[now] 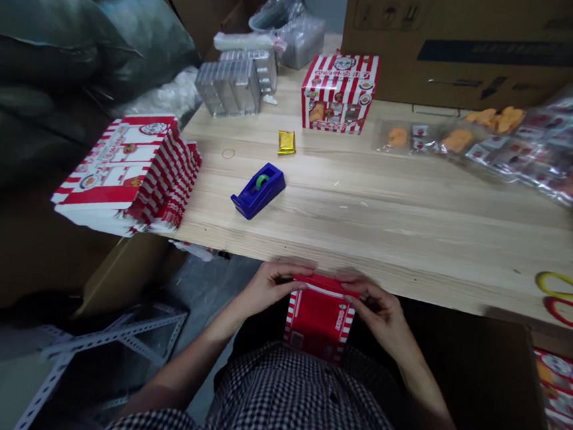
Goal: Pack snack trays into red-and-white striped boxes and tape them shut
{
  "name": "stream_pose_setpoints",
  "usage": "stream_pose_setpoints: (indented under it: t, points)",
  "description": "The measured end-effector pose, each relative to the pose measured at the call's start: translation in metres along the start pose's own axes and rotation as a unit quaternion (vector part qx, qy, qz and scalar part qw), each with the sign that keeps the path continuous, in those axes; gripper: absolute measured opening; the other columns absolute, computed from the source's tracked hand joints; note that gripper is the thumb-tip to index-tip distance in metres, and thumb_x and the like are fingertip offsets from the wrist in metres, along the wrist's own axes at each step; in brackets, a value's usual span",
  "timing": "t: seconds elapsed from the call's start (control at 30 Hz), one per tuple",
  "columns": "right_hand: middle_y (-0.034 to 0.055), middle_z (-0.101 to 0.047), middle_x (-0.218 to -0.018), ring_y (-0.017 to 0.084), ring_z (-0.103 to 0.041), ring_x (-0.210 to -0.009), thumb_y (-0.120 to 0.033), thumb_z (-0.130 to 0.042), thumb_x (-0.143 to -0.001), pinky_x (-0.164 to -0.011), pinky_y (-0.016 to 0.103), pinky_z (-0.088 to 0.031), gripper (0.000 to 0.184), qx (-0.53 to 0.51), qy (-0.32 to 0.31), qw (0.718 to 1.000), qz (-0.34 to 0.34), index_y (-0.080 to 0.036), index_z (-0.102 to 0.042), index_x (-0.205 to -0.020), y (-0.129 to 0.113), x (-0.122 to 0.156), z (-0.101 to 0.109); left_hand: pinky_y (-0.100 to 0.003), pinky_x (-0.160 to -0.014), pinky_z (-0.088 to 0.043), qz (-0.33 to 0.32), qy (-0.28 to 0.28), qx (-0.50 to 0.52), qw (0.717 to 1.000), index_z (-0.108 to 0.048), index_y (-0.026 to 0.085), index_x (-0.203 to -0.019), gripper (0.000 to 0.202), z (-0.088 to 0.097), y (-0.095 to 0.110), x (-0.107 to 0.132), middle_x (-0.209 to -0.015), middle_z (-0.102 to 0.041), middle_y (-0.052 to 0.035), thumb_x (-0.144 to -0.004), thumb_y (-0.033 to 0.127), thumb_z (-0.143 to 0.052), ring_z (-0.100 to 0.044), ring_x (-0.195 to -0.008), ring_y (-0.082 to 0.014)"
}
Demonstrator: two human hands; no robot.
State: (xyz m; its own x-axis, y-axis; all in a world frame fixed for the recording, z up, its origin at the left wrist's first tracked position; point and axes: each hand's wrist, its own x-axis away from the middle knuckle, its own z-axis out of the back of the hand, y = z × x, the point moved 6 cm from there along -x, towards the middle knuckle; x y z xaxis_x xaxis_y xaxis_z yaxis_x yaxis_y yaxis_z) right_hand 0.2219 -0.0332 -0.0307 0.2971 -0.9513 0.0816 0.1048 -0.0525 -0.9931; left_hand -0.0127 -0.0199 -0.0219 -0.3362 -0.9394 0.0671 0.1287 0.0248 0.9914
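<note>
**While both hands pinch its top, a striped carton sits at the table edge**

Seen from the head camera, the red-and-white striped carton (318,321) is held over the person's lap, just below the near edge of the wooden table (391,224). Its long axis runs from the lap up toward that edge, with the top flap pointing away from the person. The left hand (273,284) and right hand (376,310) are each closed on a top corner, fingers curled over the flap. Beyond the edge, the near strip of tabletop lies bare. A blue tape dispenser (258,190) stands further in on the left, and scissors (567,300) lie far right. A stack of flat cartons (129,174) overhangs the left end.
</note>
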Motion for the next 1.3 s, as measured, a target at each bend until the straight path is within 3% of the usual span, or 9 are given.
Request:
stream_pose_setpoints:
  t: [0.3,0.47,0.67,0.8,0.9,0.97,1.03,1.17,1.3]
  points:
    - [0.0053,-0.072,-0.124,0.025,-0.062,-0.123,-0.031,-0.07,-0.091,-0.111,0.046,-0.044,0.017,0.0,0.004,1.0,0.027,-0.031,-0.077,-0.107,-0.018,-0.007,-0.022,-0.039,-0.095,-0.058,0.092,0.075,0.126,0.985,-0.077,0.017,-0.103,0.027,0.002,-0.004,0.018,-0.111,-0.078,-0.0117,-0.08,0.029,-0.081,-0.075,-0.102,-0.0234]
    - [0.0034,-0.077,-0.115,0.024,-0.07,-0.111,-0.028,-0.071,-0.09,-0.1,0.044,-0.055,0.015,-0.032,0.035,0.999,-0.009,-0.034,-0.08,-0.101,-0.015,0.001,-0.024,-0.041,-0.096,-0.059,0.107,0.095,0.13,0.981,-0.077,0.017,-0.101,0.027,0.009,-0.009,0.027,-0.113,-0.078,-0.0119,-0.078,0.031,-0.082,-0.075,-0.102,-0.0248]
    - [0.0037,-0.08,-0.106,0.025,-0.072,-0.103,-0.031,-0.072,-0.088,-0.095,0.044,-0.057,0.013,0.01,0.067,0.998,0.0,-0.033,-0.081,-0.096,-0.015,-0.001,-0.017,-0.041,-0.101,-0.055,0.085,0.054,0.125,0.987,-0.073,0.017,-0.113,0.03,0.008,-0.003,0.02,-0.12,-0.075,-0.0123,-0.087,0.032,-0.074,-0.072,-0.111,-0.0244]
    - [0.0064,-0.079,-0.108,0.029,-0.072,-0.106,-0.035,-0.073,-0.087,-0.095,0.048,-0.057,0.014,0.045,0.116,0.992,0.007,-0.032,-0.081,-0.097,-0.014,0.0,-0.005,-0.04,-0.106,-0.049,0.007,0.204,-0.031,0.979,-0.064,0.021,-0.128,0.039,0.067,0.029,0.004,-0.128,-0.07,-0.0119,-0.091,0.034,-0.068,-0.066,-0.119,-0.0238]
    - [0.0067,-0.078,-0.112,0.031,-0.07,-0.111,-0.035,-0.072,-0.087,-0.1,0.052,-0.054,0.015,0.043,0.131,0.99,0.035,-0.032,-0.081,-0.099,-0.017,0.002,-0.001,-0.04,-0.109,-0.044,-0.025,0.363,-0.203,0.909,-0.065,0.021,-0.122,0.036,0.133,0.053,-0.01,-0.139,-0.061,-0.0115,-0.089,0.035,-0.069,-0.053,-0.132,-0.026]
    - [0.0061,-0.077,-0.114,0.03,-0.068,-0.114,-0.033,-0.071,-0.088,-0.103,0.053,-0.052,0.015,0.042,0.126,0.99,0.055,-0.033,-0.08,-0.1,-0.021,0.003,-0.003,-0.036,-0.104,-0.046,0.031,0.364,-0.218,0.905,-0.069,0.02,-0.107,0.028,0.164,0.049,-0.029,-0.137,-0.06,-0.0115,-0.083,0.033,-0.073,-0.047,-0.137,-0.0277]
    - [0.0054,-0.076,-0.116,0.03,-0.068,-0.115,-0.032,-0.07,-0.089,-0.105,0.054,-0.051,0.017,0.044,0.118,0.99,0.068,-0.034,-0.08,-0.102,-0.025,0.004,-0.006,-0.033,-0.088,-0.051,0.076,0.324,-0.193,0.923,-0.071,0.017,-0.085,0.018,0.182,0.038,-0.049,-0.107,-0.072,-0.0099,-0.079,0.034,-0.075,-0.062,-0.115,-0.028]
    - [0.0054,-0.075,-0.119,0.03,-0.067,-0.116,-0.031,-0.07,-0.09,-0.105,0.054,-0.051,0.017,0.047,0.114,0.99,0.075,-0.034,-0.079,-0.104,-0.029,0.004,-0.008,-0.027,-0.06,-0.048,0.137,0.259,-0.116,0.949,-0.067,0.014,-0.064,0.027,0.191,0.019,-0.069,-0.061,-0.065,-0.0027,-0.072,0.037,-0.079,-0.062,-0.062,-0.0172]
    - [0.0059,-0.075,-0.117,0.031,-0.068,-0.115,-0.032,-0.07,-0.089,-0.104,0.056,-0.052,0.016,0.048,0.109,0.99,0.076,-0.034,-0.079,-0.103,-0.031,0.002,-0.008,-0.028,-0.062,-0.051,0.161,0.253,-0.04,0.953,-0.068,0.013,-0.065,0.032,0.192,0.012,-0.069,-0.063,-0.069,-0.0038,-0.063,0.04,-0.085,-0.06,-0.057,-0.0134]
